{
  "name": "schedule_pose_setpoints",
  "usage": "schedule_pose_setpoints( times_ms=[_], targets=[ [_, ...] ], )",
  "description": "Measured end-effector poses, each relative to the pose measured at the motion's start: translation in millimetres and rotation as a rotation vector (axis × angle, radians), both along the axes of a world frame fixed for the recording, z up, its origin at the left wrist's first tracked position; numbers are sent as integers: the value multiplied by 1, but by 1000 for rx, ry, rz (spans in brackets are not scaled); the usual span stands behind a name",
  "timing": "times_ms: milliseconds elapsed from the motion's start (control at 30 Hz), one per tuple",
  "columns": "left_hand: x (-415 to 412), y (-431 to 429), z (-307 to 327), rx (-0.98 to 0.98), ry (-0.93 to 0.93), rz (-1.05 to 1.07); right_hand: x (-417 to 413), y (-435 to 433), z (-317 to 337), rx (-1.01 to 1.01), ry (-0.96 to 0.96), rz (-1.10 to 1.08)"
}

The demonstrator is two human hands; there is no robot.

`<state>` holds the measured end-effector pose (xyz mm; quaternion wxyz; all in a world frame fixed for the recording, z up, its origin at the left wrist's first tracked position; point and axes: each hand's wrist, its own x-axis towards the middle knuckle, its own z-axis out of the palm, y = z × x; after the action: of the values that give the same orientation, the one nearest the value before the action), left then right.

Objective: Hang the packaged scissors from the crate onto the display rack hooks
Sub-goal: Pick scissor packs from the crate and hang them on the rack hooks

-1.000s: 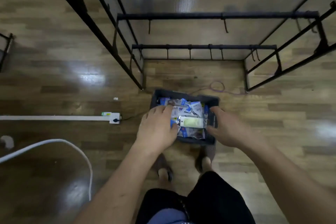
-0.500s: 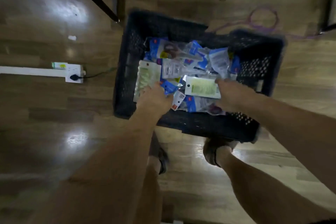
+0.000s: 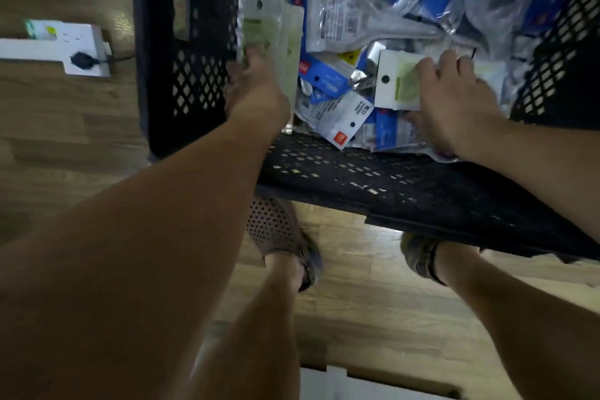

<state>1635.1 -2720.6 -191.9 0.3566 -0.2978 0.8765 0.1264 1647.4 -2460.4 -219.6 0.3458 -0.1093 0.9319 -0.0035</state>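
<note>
I am bent over the crate with both arms down in it. My left hand grips a few pale green packs, thumb on the front face, and holds them upright just beside the crate wall on that hand's outer side. I judge that I stand them on edge there to keep them squared together, hang holes at the far end, ready for a hook. The grip is blurred, so I cannot tell how many packs are in it.

My right hand lies over another pack, a white card with a green panel. The fingers curl across its top and the thumb comes in under its near edge, so I read this as a pinch on that card. Its round hang hole shows clear of my fingers, on the side toward my left hand. The card lies on top of the pile of blue and clear packs that fills the crate beyond and between my hands. They overlap loosely, which is why I take the top one rather than dig.

The rack is out of view, so I cannot judge what is hung. Past my left hand, outside the crate, a power strip lies on the wood floor. The film on the packs looks slippery, so lifting may drag a neighbour.
</note>
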Motion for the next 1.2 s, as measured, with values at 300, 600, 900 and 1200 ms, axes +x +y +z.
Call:
schedule_pose_setpoints(
  times_ms=[300,600,900,1200],
  targets=[
    [4,17,95,288,345,271,-11,21,86,-223,-76,-202],
    [-30,77,323,578,462,637,-25,14,335,-825,28,-1133],
    [-49,100,622,808,723,449,-39,29,638,-1210,180,-1377],
    [-71,121,857,888,1015,318,-52,57,881,-1368,362,-1102]
  ],
)
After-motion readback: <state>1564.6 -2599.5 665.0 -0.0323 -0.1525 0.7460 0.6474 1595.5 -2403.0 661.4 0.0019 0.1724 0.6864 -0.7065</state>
